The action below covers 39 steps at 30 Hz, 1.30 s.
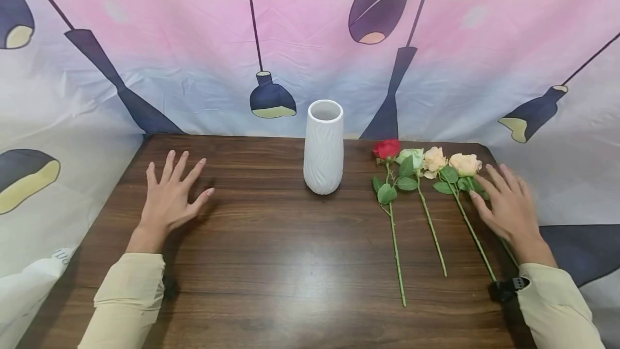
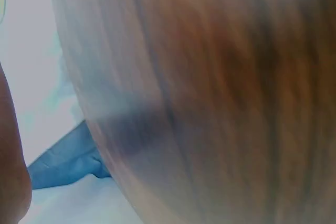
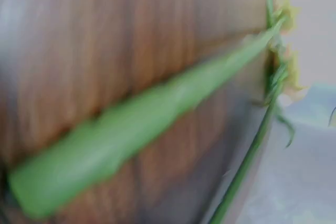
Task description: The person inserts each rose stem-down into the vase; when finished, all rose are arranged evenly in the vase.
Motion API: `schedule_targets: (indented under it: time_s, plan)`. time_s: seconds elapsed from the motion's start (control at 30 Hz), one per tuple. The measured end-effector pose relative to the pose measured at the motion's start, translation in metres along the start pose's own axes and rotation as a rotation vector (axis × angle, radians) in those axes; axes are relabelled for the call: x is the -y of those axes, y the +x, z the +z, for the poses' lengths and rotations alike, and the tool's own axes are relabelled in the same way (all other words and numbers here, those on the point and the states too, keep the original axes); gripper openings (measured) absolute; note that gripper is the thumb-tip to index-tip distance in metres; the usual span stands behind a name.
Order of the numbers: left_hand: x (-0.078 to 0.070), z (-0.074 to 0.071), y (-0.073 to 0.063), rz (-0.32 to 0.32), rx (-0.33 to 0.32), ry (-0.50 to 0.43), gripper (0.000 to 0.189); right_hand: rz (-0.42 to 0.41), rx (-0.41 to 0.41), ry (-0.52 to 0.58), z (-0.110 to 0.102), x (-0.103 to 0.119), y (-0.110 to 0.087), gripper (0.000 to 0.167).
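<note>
My left hand (image 1: 167,198) is spread, palm down, over the left side of the table, and holds nothing. On the right, my right hand (image 1: 511,211) has its fingers extended beside the rightmost peach rose (image 1: 465,164), overlapping its leaves in the head view; its palm hides part of that stem. Further left lie another peach rose (image 1: 434,161), a pale green rose (image 1: 410,156) and a red rose (image 1: 386,149), stems pointing towards me. In the right wrist view a thick green stem (image 3: 115,135) crosses close to the camera, blurred. A white ribbed vase (image 1: 323,147) stands upright at the back middle.
The dark wooden table (image 1: 271,241) ends at the back against a printed cloth (image 1: 208,42) with lamp shapes. More cloth hangs on the left and right. A dark wristband (image 1: 508,288) sits at my right cuff.
</note>
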<state>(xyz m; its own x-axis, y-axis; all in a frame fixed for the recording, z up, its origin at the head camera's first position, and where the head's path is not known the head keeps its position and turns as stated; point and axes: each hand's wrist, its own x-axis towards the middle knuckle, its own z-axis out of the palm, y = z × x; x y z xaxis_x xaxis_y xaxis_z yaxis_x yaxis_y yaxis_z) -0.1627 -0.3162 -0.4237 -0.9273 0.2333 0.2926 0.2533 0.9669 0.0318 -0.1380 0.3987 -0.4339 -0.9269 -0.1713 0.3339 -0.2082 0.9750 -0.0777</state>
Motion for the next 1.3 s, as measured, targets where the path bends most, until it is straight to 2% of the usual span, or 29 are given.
schedule_targets:
  time_s: [0.13,0.3,0.47,0.67,0.97,1.07,1.17,1.3]
  plan:
    - [-0.012,-0.003,0.007,-0.008,-0.011,-0.064,0.072,-0.022,-0.049,0.005,-0.006,0.016,0.005,0.040]
    - [-0.034,-0.004,0.020,-0.009,-0.037,-0.165,0.070,0.026,-0.027,0.131,-0.013,0.038,0.014,0.035]
    - [-0.056,-0.003,0.031,0.014,-0.074,-0.242,0.066,0.086,0.060,0.271,-0.017,0.058,0.020,0.037]
    - [-0.077,-0.003,0.040,0.053,-0.136,-0.310,0.062,0.084,0.095,0.423,-0.017,0.074,0.025,0.032]
    - [-0.111,-0.007,0.058,0.087,-0.207,-0.453,0.061,0.130,0.240,0.555,-0.016,0.099,0.036,0.036]
    - [-0.125,-0.009,0.066,0.090,-0.218,-0.513,0.060,0.148,0.309,0.633,-0.011,0.107,0.041,0.036]
    - [-0.140,-0.013,0.073,0.079,-0.194,-0.593,0.059,0.162,0.361,0.689,-0.003,0.114,0.044,0.035]
    - [-0.158,-0.022,0.085,0.082,-0.190,-0.755,0.058,0.187,0.418,0.719,0.007,0.121,0.049,0.037]
